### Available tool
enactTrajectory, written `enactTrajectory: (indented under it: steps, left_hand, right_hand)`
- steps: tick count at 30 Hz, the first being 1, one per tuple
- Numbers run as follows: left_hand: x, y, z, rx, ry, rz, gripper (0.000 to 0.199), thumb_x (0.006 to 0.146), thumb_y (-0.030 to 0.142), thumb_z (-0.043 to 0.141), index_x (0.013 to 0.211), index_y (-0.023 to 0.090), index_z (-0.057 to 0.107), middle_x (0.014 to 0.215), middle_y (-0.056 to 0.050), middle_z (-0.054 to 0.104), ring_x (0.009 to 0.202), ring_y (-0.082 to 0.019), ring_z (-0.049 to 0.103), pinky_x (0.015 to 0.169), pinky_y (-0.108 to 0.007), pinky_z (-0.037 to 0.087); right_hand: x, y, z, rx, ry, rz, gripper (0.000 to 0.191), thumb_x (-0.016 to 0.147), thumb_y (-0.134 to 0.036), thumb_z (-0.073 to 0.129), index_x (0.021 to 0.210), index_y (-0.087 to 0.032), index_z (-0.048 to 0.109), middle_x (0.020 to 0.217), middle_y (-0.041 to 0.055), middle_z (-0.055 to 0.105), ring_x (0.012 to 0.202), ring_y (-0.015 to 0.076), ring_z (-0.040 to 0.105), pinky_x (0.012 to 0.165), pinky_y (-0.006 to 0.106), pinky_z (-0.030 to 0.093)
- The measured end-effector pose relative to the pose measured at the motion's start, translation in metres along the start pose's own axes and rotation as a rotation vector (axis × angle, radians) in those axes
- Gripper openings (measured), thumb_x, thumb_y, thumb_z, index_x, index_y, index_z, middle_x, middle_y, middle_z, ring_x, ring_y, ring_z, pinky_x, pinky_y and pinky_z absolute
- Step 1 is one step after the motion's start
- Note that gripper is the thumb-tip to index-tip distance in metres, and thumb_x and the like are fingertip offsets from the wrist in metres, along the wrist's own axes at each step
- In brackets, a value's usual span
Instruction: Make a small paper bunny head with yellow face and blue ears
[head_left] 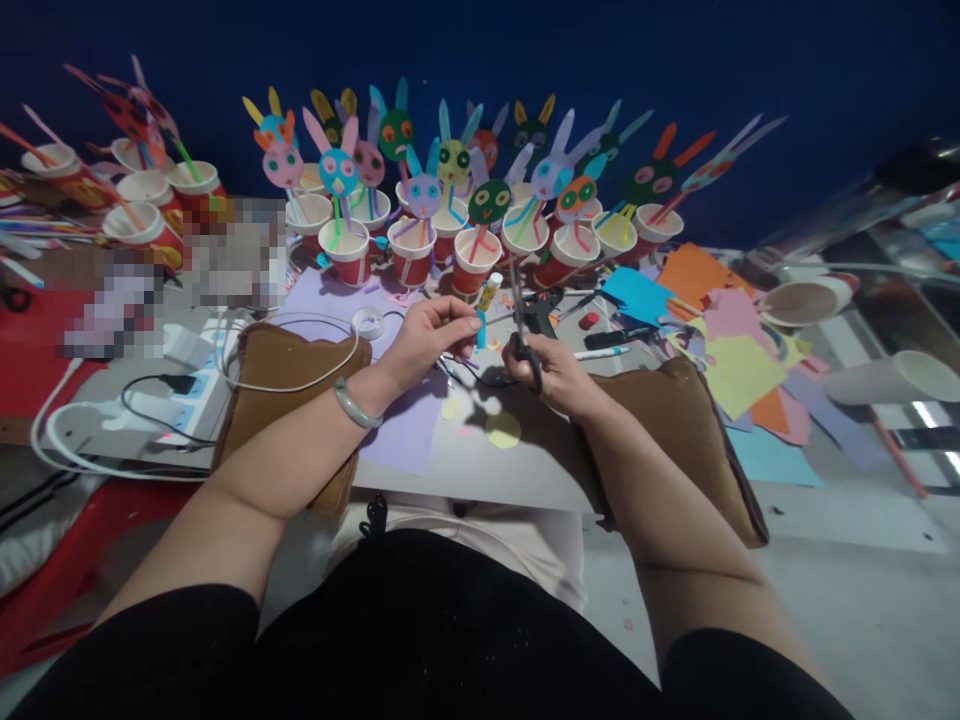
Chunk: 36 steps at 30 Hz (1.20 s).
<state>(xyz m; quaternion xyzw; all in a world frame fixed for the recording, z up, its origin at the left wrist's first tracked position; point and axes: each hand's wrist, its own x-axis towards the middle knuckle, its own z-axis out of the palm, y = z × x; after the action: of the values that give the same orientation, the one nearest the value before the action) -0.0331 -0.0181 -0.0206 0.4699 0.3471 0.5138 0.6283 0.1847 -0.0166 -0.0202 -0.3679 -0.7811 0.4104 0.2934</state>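
Observation:
My left hand point(429, 342), with a bracelet at the wrist, pinches a small blue piece of paper point(481, 327) between thumb and fingertips. In my right hand point(556, 374) is a pair of scissors point(519, 312), its dark handles around my fingers and its blades pointing up and away from me. The blades stand apart from the blue piece, to its right. Below the hands, a pale yellow paper circle point(503, 430) lies on the table beside a purple sheet point(401, 440). A glue stick point(490, 292) stands just beyond the left fingertips.
Several red-and-white paper cups point(411, 262) with rabbit-faced straws line the back. Coloured paper point(739, 370) is piled at right. Brown cushions point(289, 375) lie under both forearms. A power strip point(196, 400) with cables, a tape roll point(367, 322) and a black glue gun point(541, 310) are nearby.

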Motion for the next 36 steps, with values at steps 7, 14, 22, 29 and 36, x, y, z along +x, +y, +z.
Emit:
enactTrajectory:
  steps: [7,14,22,29,36]
  left_hand:
    - [-0.0014,0.0017,0.002,-0.051,-0.017,0.005,0.038,0.07,0.04,0.089,0.081,0.016,0.062,0.061,0.004,0.064,0.051,-0.008,0.061,0.05,-0.02,0.05]
    - [-0.0014,0.0046,0.0036,-0.089,-0.012,-0.004,0.03,0.066,0.03,0.087,0.078,0.016,0.063,0.06,0.004,0.066,0.05,-0.008,0.063,0.05,-0.019,0.052]
    - [0.0004,0.0051,0.0014,-0.034,0.023,0.035,0.021,0.067,0.027,0.08,0.073,0.017,0.062,0.059,0.005,0.064,0.049,-0.007,0.061,0.051,-0.018,0.052]
    - [-0.0007,0.0073,0.0039,-0.045,0.03,0.039,0.02,0.064,0.025,0.078,0.072,0.017,0.061,0.058,0.006,0.064,0.047,-0.007,0.06,0.048,-0.019,0.051]
    - [0.0002,0.005,0.0029,-0.05,0.016,0.045,0.022,0.066,0.024,0.079,0.073,0.017,0.06,0.058,0.006,0.063,0.047,-0.007,0.06,0.048,-0.019,0.05]
  right_hand:
    - [0.0021,0.0012,0.0071,-0.178,-0.056,0.0,0.05,0.085,-0.065,0.063,0.066,-0.021,0.047,0.061,-0.0032,0.045,0.058,0.0119,0.04,0.057,0.028,0.031]
    - [0.0022,0.0,0.0077,-0.299,-0.03,-0.059,0.052,0.085,-0.064,0.067,0.065,-0.022,0.043,0.059,-0.0049,0.042,0.055,0.0106,0.036,0.06,0.03,0.028]
    - [-0.0013,-0.0019,0.0071,-0.419,0.025,-0.075,0.057,0.087,-0.071,0.062,0.066,-0.022,0.041,0.062,-0.0026,0.048,0.059,0.0126,0.039,0.07,0.033,0.03]
    - [-0.0012,-0.0036,0.0058,-0.401,0.037,-0.07,0.061,0.087,-0.076,0.059,0.065,-0.023,0.038,0.062,-0.0026,0.046,0.058,0.0125,0.035,0.068,0.034,0.027]
    - [-0.0008,-0.0022,0.0031,-0.414,0.046,-0.093,0.061,0.087,-0.076,0.058,0.064,-0.023,0.039,0.061,-0.0028,0.045,0.057,0.0126,0.033,0.067,0.034,0.026]
